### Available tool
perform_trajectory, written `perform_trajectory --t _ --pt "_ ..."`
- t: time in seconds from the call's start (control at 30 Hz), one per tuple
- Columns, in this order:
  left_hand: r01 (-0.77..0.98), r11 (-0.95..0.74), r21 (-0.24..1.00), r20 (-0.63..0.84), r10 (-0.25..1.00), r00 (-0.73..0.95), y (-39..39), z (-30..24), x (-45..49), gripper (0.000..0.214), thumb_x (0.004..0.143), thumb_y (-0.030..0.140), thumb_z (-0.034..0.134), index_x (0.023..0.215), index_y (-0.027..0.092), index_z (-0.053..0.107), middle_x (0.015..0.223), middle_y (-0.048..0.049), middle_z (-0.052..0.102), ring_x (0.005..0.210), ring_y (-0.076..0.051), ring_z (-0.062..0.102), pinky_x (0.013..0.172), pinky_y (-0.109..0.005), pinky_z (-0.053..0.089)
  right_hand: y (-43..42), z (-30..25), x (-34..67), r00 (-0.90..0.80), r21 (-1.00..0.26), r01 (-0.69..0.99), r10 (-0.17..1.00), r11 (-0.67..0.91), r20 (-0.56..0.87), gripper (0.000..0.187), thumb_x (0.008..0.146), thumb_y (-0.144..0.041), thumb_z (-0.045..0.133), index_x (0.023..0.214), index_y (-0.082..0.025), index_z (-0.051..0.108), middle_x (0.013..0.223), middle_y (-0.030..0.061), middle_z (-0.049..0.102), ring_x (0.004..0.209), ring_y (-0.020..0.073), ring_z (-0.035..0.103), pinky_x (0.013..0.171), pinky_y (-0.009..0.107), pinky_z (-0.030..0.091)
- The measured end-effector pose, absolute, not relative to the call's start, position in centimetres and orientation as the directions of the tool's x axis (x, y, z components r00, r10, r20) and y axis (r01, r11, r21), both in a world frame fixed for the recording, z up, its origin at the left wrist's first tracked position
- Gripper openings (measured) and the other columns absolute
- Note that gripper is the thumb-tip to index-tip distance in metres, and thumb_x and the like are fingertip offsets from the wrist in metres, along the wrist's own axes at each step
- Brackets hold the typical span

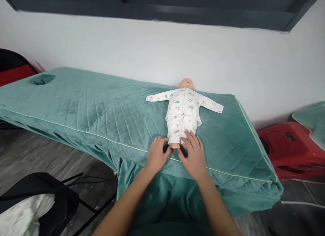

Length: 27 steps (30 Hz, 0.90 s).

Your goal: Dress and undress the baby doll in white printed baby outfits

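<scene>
Reaching in: both bare forearms come from the near edge of the bed [109, 104], giving the hands a straight line to the doll's legs.
Left hand [157, 155]: curled at the outer side of one trouser cuff, thumb near the bare foot [175, 146]; from here I cannot tell whether it pinches the cloth.
Right hand [194, 158]: fingers spread over the other trouser leg, thumb down by the cuff, probably to steady or smooth it; any grip there is hidden from me.
Black chair [67, 198]: off to the left below the bed, with a pale cloth [25, 212] lying on it.
Trousers [175, 127]: down along both legs, one foot showing past the hem.
Doll [186, 83]: on its back towards the bed's right end, feet to the person, head by the wall [127, 43]; that seems to put the cuffs within easy reach.
Shirt [185, 102]: over the waist of the trousers, sleeves stretched out sideways, perhaps so they stay flat.
Red stool [291, 148]: beside the bed's right end.
Window frame [177, 7]: dark, above everything.
</scene>
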State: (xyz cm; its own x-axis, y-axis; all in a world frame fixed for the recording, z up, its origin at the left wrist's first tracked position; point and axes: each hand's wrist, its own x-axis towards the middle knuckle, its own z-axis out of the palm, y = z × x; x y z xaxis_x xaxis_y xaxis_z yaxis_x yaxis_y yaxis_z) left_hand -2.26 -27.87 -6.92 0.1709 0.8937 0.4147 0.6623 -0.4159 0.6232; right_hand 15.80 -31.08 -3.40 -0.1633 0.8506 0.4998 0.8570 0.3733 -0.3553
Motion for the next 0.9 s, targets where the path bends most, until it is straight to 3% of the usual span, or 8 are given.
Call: perform_trajectory --t 0.13,0.23,0.47,0.6,0.77,0.9 --pt "0.633 -0.403 0.661 0.408 0.901 0.148 -27.3 -6.4 -1.9 0.001 0.094 0.021 0.054 0.094 0.021 0.055 0.091 -0.0030 0.062 0.088 -0.020 0.056 0.079 -0.033 0.046 -30.1 -3.0 14.6 -0.177 -0.280 0.900 0.868 0.334 0.464 0.020 0.093 -0.017 0.056 0.111 -0.019 0.065 0.151 0.0119 0.052 0.146 0.0344 0.038 0.116 0.060 0.032" --pt "0.549 -0.393 0.738 0.412 0.906 0.095 -27.6 -5.9 -1.9 0.004 0.092 0.020 0.056 0.089 0.021 0.055 0.085 -0.0009 0.060 0.083 -0.018 0.055 0.075 -0.031 0.045 -29.5 -2.8 14.6 -0.179 -0.271 0.900 0.858 0.341 0.482 0.013 0.092 -0.018 0.059 0.102 -0.021 0.067 0.148 0.0098 0.056 0.144 0.0350 0.040 0.115 0.061 0.032" --pt "0.488 -0.331 0.808 0.369 0.929 0.019 -28.9 -6.0 -2.9 0.006 0.089 0.015 0.054 0.088 0.021 0.057 0.085 -0.0009 0.059 0.082 -0.017 0.056 0.076 -0.031 0.047 -30.3 -3.1 15.3 -0.180 -0.373 0.817 0.810 0.439 0.559 0.012 0.093 -0.018 0.056 0.093 -0.022 0.067 0.141 0.0090 0.060 0.140 0.0315 0.045 0.114 0.059 0.037" --pt "0.548 -0.406 0.732 0.456 0.889 0.050 -29.4 -5.3 -2.6 0.010 0.091 0.016 0.054 0.099 0.022 0.056 0.097 -0.0047 0.062 0.094 -0.020 0.059 0.082 -0.035 0.051 -31.3 -2.9 16.2 -0.148 -0.479 0.755 0.829 0.447 0.540 0.014 0.095 -0.022 0.054 0.101 -0.025 0.067 0.142 0.0096 0.058 0.140 0.0300 0.045 0.113 0.058 0.040" --pt "0.632 -0.592 0.500 0.561 0.778 0.284 -29.6 -2.8 -0.3 0.030 0.093 0.021 0.055 0.123 0.022 0.054 0.125 -0.0118 0.061 0.122 -0.027 0.055 0.100 -0.045 0.048 -32.0 -3.4 18.1 0.047 -0.772 0.533 0.899 0.346 0.436 0.034 0.096 -0.028 0.055 0.129 -0.027 0.056 0.142 0.0113 0.054 0.134 0.0267 0.051 0.110 0.053 0.044" --pt "0.727 -0.578 0.370 0.512 0.780 0.360 -28.7 -2.3 1.8 0.025 0.091 0.016 0.055 0.115 0.019 0.060 0.136 -0.0137 0.057 0.139 -0.032 0.044 0.107 -0.051 0.043 -31.8 -5.2 19.2 0.125 -0.779 0.578 0.916 0.245 0.380 0.038 0.090 -0.023 0.057 0.128 -0.023 0.054 0.129 0.0114 0.056 0.119 0.0267 0.054 0.100 0.051 0.048"
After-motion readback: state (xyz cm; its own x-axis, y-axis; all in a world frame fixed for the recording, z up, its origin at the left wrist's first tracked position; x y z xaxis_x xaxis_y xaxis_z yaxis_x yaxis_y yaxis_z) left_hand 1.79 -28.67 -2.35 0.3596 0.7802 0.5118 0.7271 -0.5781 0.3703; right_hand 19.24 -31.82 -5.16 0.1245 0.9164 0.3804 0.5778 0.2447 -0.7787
